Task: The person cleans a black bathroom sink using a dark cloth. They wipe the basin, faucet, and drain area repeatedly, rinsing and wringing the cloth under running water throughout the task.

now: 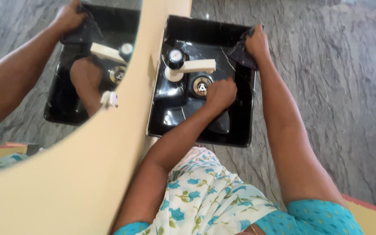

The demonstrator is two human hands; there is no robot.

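At upper centre, a soft, limp dark cloth is bunched in the right hand on the black sink rim; the left hand, seemingly fisted, rests by the drain.

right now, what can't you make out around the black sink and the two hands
Head view only:
- Left hand: closed in the black sink beside the drain; what it holds, if anything, is hidden by the fist.
- Right hand: covers part of the dark cloth on the rim.
- Tap: its spout hides the basin beneath.
- Mirror: cut off by the left edge.
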